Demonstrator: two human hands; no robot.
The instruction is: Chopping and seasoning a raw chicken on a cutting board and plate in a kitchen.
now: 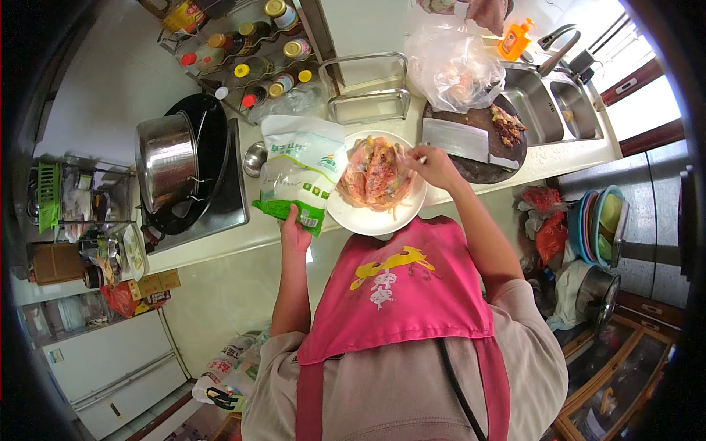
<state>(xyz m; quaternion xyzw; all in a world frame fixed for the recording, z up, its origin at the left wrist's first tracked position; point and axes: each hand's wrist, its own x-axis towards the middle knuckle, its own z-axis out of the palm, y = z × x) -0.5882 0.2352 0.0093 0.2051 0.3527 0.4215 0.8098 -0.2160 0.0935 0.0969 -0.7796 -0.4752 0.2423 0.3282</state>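
A white and green printed plastic pouch is held upright by its lower end in my left hand, left of the plate. On a round white plate at the counter's front edge lies a split, raw poultry carcass, spread with its reddish inside facing up. My right hand is at the carcass's right edge, over the plate rim, thumb and fingers drawn close together. A small pale spot shows at these fingertips; whether they grip anything is unclear.
Right of the plate, a cleaver lies on a dark round chopping board with meat scraps. Behind are a plastic bag and a sink. A metal ladle, wok and pot stand left.
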